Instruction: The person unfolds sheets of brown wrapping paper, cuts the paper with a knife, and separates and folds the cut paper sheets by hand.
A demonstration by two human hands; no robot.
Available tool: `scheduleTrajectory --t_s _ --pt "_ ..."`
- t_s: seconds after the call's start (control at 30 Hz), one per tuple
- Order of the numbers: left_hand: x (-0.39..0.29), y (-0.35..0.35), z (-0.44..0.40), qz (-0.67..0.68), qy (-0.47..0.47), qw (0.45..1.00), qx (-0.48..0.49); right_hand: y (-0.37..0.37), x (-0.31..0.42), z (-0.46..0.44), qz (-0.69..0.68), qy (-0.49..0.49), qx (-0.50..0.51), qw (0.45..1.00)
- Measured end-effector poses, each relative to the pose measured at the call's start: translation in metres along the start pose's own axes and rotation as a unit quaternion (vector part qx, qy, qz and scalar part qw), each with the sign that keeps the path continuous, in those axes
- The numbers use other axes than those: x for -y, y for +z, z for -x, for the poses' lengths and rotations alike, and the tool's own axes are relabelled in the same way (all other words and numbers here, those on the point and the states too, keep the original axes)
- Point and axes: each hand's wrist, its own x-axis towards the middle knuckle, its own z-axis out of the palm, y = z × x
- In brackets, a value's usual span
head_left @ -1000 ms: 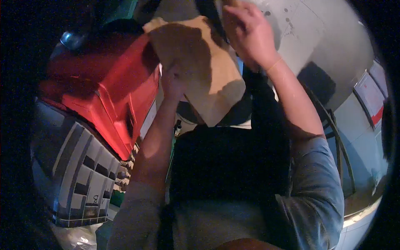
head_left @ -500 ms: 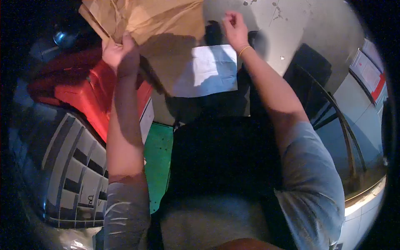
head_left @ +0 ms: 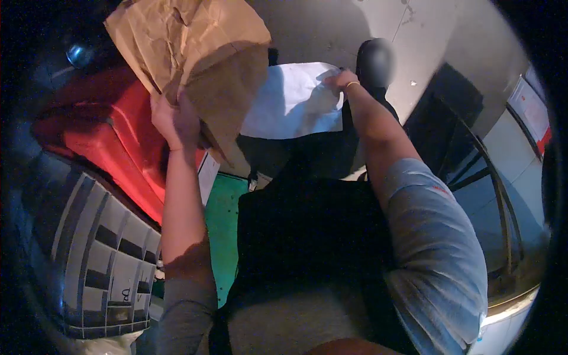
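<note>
My left hand [head_left: 176, 121] is closed on the lower edge of a large, creased piece of brown kraft paper [head_left: 228, 44], held up at the upper left. Whether it is a loose sheet or a bag, I cannot tell. A white paper sheet [head_left: 284, 100] lies over my dark-clothed lap, partly shaded. At its upper right corner is my right hand [head_left: 344, 81], fingers bent and closed on the edge of the sheet. A thin yellow band circles the right wrist.
Left of my forearm stands a red plastic-looking object [head_left: 112, 139], with a grey and black checked bag [head_left: 118, 254] below it. A green panel [head_left: 223, 231] lies beside my legs. A dark metal frame [head_left: 494, 183] stands at the right, over the pale floor [head_left: 331, 29].
My right hand has come down from above the white sheet to its upper right corner. The brown paper has shifted left and tilted, with my left hand still holding it.
</note>
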Motion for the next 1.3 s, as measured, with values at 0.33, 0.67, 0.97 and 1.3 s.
scheduleTrajectory --t_s 0.33,0.67,0.97,1.3 --pt "-0.008 -0.018 0.032 0.031 -0.062 0.996 0.053 0.017 0.02 0.051 -0.171 0.07 -0.199 0.962" --pt "0.004 -0.017 0.05 0.007 -0.079 0.994 0.079 0.057 -0.013 0.011 -0.183 -0.081 0.065 0.978" --pt "-0.018 -0.119 0.084 0.021 0.026 0.993 0.111 -0.064 0.065 0.289 0.006 -0.245 -0.19 0.951" --pt "-0.129 -0.241 0.085 -0.02 0.163 0.972 0.17 -0.249 0.006 0.676 -0.364 -0.459 -0.56 0.586"
